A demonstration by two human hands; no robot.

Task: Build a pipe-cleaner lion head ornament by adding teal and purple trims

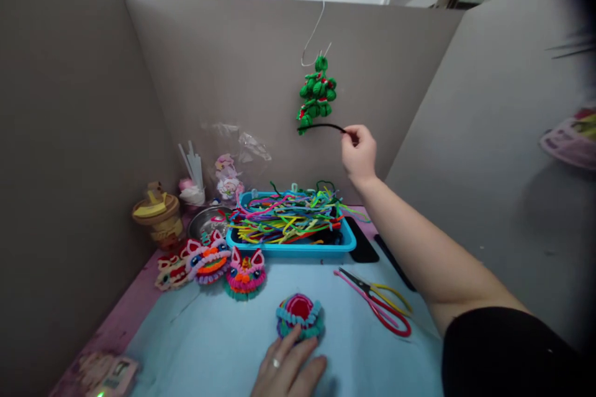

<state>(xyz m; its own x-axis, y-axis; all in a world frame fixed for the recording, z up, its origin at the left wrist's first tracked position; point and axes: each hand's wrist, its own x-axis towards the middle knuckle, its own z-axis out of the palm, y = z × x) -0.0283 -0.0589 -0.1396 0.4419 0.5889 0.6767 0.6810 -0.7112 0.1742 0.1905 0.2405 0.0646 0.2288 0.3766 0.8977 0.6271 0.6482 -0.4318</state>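
My right hand [359,152] is raised before the back panel, pinching one end of a black pipe cleaner [326,125]. The pipe cleaner's free end reaches left to the bottom of a hanging cluster of green pieces [316,96] with red bits; whether they touch I cannot tell. Low in the view, my left hand [291,363], with a ring on it, lies with fingers stretched out. Its fingertips rest at the near edge of a round pipe-cleaner piece [300,310] in blue, teal and dark pink.
A blue tray [288,252] heaped with colourful pipe cleaners stands at the back. Several finished animal heads [245,274] sit left of centre. Scissors [372,298] lie on the right, near a black flat object [361,242]. A lidded cup [161,217] and metal bowl [205,217] stand left.
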